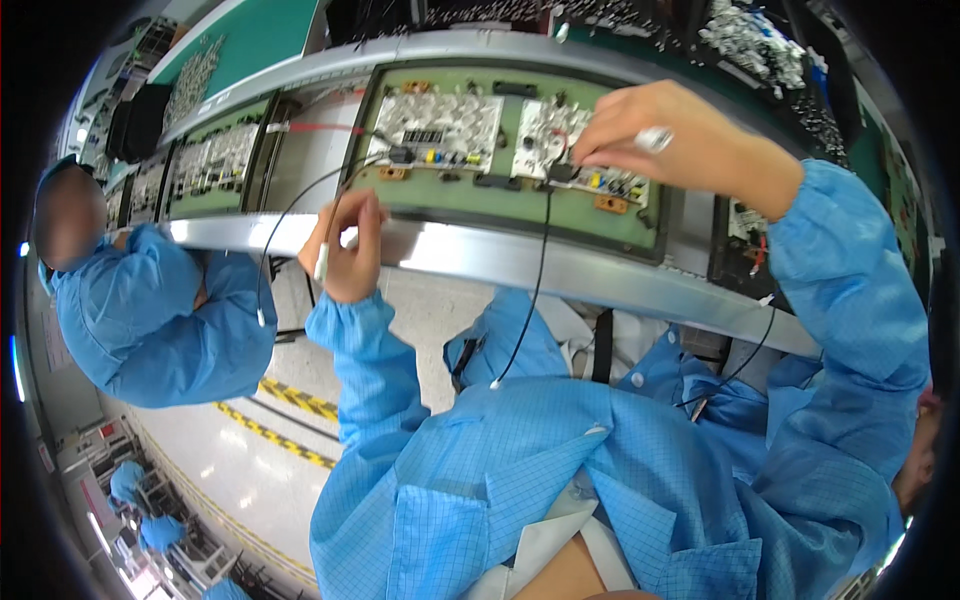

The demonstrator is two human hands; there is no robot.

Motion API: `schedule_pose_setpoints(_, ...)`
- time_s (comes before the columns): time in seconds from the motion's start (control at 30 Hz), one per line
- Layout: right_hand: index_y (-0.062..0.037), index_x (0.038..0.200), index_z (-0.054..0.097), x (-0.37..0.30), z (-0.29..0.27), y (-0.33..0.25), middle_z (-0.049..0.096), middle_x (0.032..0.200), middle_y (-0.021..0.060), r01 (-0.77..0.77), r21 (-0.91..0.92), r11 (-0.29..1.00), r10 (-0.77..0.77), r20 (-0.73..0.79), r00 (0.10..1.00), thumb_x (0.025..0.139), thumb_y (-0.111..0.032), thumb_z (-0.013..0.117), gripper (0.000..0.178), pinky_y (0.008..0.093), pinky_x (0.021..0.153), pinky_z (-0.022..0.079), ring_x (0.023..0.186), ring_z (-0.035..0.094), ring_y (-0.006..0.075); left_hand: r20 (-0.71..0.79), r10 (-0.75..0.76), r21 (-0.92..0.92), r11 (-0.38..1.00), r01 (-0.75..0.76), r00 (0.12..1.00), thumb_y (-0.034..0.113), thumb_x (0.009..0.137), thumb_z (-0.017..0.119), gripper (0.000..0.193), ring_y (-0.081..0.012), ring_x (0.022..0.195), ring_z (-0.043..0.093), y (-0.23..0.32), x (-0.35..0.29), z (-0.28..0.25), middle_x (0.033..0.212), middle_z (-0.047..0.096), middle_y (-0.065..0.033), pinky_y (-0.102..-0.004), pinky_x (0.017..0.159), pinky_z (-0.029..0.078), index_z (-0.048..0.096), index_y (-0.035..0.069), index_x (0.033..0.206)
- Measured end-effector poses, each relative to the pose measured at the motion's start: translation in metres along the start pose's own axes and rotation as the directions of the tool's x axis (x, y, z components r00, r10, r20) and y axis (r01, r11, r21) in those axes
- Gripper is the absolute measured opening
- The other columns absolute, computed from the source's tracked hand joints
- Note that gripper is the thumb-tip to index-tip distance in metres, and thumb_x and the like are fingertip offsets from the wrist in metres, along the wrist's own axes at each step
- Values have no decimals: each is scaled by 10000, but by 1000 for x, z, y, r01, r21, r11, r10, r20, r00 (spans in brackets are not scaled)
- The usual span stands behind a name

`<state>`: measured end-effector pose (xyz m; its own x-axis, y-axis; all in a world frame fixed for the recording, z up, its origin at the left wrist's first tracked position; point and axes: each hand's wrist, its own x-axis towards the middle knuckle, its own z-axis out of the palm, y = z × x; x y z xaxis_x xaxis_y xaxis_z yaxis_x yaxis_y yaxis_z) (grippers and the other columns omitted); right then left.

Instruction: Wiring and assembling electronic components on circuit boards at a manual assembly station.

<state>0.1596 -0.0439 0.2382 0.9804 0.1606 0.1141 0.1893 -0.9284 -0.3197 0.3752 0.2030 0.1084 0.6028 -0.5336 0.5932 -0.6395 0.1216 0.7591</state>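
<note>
My left hand (pixel 345 245) is closed beside the near rail, a white-ended cable (pixel 320 262) poking out from its fingers. My right hand (pixel 660 130) reaches over the right circuit board (pixel 530 140), its fingertips pinched at a small black part (pixel 563 172) on the board's edge. A white plug-like end (pixel 655 138) shows between its fingers. From that black part a black cable (pixel 543 260) hangs over the rail to a white tip. Left of it, another white circuit board (pixel 440 130) lies in the same green fixture (pixel 440 195), with cables at its black part (pixel 400 154).
A metal rail (pixel 450 245) runs along the near side of the line. More boards in a fixture (pixel 215 165) lie to the left, near a person in blue (pixel 170 310). Heaps of small parts (pixel 750 45) lie beyond the line. Another dangling cable (pixel 768 330) hangs at the right.
</note>
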Motion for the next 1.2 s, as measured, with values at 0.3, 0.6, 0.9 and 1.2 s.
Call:
schedule_pose_setpoints(0.3,-125,871,666,12,2,-29,600,755,66,-34,-241,970,78,173,982,859,-230,590,130,389,612,498,701,615,267,163,397,-203,910,-363,903,-116,786,587,161,-170,534,618,32,-4,19,641,627,-108,-240,482,466,641,-30,911)
schedule_pose_setpoints(0.6,-135,1012,694,-19,-92,-25,673,760,60,60,-182,981,-68,-36,997,866,-197,599,185,317,611,507,687,644,220,169,409,-258,897,-360,897,-95,829,575,115,-136,518,606,41,10,22,666,630,-103,-220,464,454,630,-33,908)
schedule_pose_setpoints(0.9,-71,979,686,-74,-195,146,686,959,151,-779,-504,374,725,-364,584,888,-425,549,391,426,817,501,945,641,332,133,259,-213,950,-227,957,-77,795,634,139,-124,530,603,45,31,38,712,674,-102,-231,497,456,683,2,898)
schedule_pose_setpoints(1.2,-117,1032,689,-61,-163,189,674,1101,98,-927,-368,74,895,-386,225,877,-380,551,335,566,916,294,1059,609,322,181,238,-243,951,-192,954,-63,781,636,138,-129,525,592,45,33,32,700,668,-96,-231,503,454,691,7,886)
